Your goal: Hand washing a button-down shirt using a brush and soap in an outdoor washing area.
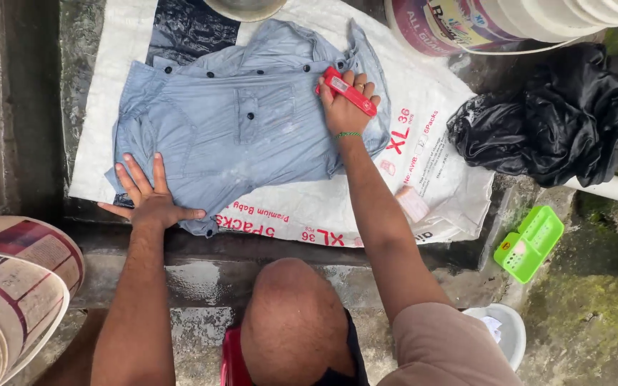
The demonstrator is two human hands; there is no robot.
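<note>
Atop the shirt (pixel 244 121), right hand (pixel 346 107) grips red brush (pixel 350 91) — angled upper-left to lower-right.

pale blue shirt (pixel 244 121) on a white sack (pixel 430 114) with red print, red brush (pixel 349 91), green basket (pixel 529 243).

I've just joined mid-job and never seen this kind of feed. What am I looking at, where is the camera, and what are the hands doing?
There is no machine: one camera on a person's head looks down at their two bare hands. A wet pale-blue shirt lies spread on a white printed sack over a stone slab. The left hand presses flat on the shirt's lower edge. The right hand grips a red brush on the shirt. Nearby lie a black cloth, a green soap tray, a pinkish soap bar and buckets.
</note>
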